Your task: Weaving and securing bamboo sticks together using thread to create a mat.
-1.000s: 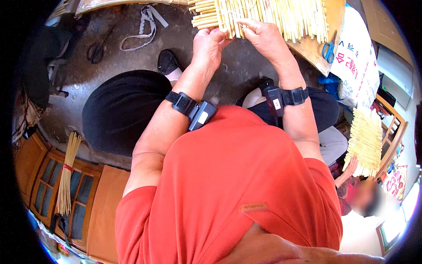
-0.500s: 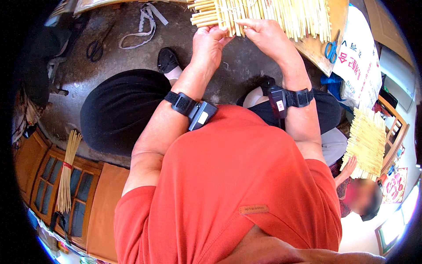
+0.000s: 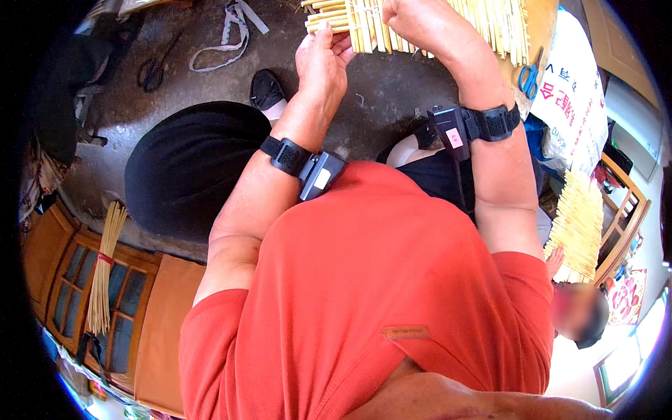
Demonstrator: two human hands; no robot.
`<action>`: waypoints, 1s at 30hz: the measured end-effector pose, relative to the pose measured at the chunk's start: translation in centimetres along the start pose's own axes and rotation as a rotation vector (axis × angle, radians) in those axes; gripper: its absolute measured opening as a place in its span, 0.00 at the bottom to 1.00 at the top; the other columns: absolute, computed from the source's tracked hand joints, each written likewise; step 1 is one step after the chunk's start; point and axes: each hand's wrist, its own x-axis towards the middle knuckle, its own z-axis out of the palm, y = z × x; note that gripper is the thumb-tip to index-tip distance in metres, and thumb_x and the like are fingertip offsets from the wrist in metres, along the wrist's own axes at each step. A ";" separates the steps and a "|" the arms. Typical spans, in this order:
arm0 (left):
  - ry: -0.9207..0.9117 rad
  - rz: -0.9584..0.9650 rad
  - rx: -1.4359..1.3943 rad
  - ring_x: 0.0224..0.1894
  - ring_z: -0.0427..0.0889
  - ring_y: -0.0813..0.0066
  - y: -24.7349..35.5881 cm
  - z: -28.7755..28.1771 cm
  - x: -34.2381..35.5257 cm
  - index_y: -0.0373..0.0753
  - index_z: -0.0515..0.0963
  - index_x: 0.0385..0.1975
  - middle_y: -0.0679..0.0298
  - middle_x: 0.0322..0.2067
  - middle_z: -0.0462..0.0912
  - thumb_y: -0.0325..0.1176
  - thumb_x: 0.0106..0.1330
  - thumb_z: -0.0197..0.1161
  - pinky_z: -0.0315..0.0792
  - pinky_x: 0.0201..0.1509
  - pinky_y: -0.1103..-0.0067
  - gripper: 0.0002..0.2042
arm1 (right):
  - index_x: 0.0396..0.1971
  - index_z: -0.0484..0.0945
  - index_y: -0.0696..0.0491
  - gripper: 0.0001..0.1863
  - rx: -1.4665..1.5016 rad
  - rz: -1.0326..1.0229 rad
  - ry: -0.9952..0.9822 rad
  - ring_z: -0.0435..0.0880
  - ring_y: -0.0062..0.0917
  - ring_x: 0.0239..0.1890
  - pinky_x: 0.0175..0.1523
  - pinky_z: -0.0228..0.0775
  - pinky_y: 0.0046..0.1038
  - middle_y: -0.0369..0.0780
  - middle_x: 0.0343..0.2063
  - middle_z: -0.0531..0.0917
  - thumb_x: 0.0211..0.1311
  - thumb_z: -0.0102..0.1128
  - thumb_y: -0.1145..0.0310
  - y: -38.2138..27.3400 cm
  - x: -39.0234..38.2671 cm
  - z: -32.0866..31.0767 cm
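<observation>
- Reaching to the top of the frame, both bare hands work at a stick mat [image 3: 483, 31], a row of pale yellow sticks bound side by side, cut off by the upper edge.
- The left hand [image 3: 322, 63], top centre, is narrowed around the mat's lower left corner, thumb over the stick ends and fingers against the edge.
- The right hand [image 3: 427, 28], just right of it, is curled over the mat's lower part; its fingertips are hidden, so whether it holds anything I cannot tell.
- Part of the mat lies on a wooden tabletop [image 3: 541, 24], upper right, with blue-handled scissors [image 3: 528, 82] near its edge and a white sack [image 3: 570, 105] just beside.
- On the dark floor, upper left, are a white strap [image 3: 255, 19] and dark scissors [image 3: 150, 74].
- A bundle of sticks [image 3: 106, 280] with a red tie stands out at lower left, in front of a glazed wooden cabinet [image 3: 75, 308].
- At right, a co-worker's hand [image 3: 555, 261] touches a second mat [image 3: 579, 220].
</observation>
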 end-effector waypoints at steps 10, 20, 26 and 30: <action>-0.010 -0.004 -0.016 0.51 0.81 0.64 0.0 -0.4 0.3 0.36 0.68 0.57 0.55 0.49 0.80 0.37 0.77 0.50 0.76 0.58 0.64 0.15 | 0.26 0.84 0.61 0.08 -0.285 -0.074 -0.011 0.84 0.51 0.32 0.36 0.77 0.46 0.58 0.25 0.81 0.51 0.56 0.75 -0.9 1.5 1.5; 0.007 -0.019 0.008 0.50 0.81 0.66 0.2 -0.3 0.3 0.36 0.69 0.57 0.57 0.49 0.80 0.36 0.77 0.50 0.76 0.58 0.65 0.14 | 0.30 0.84 0.62 0.10 -0.219 -0.048 0.065 0.85 0.52 0.34 0.38 0.78 0.47 0.58 0.28 0.82 0.55 0.56 0.73 -2.1 1.0 1.6; 0.022 -0.031 0.004 0.49 0.81 0.67 -0.1 -0.3 0.5 0.37 0.70 0.55 0.58 0.48 0.81 0.35 0.77 0.51 0.76 0.57 0.66 0.14 | 0.25 0.84 0.61 0.09 -0.464 -0.091 0.024 0.86 0.47 0.30 0.35 0.79 0.45 0.56 0.26 0.83 0.53 0.55 0.75 -1.1 1.2 3.2; 0.026 -0.030 0.003 0.46 0.82 0.68 -0.2 -0.6 0.8 0.37 0.72 0.54 0.59 0.46 0.82 0.35 0.76 0.52 0.77 0.55 0.67 0.13 | 0.23 0.85 0.58 0.10 -0.528 -0.134 0.062 0.87 0.44 0.29 0.33 0.78 0.43 0.53 0.25 0.84 0.53 0.54 0.74 -0.8 1.7 4.6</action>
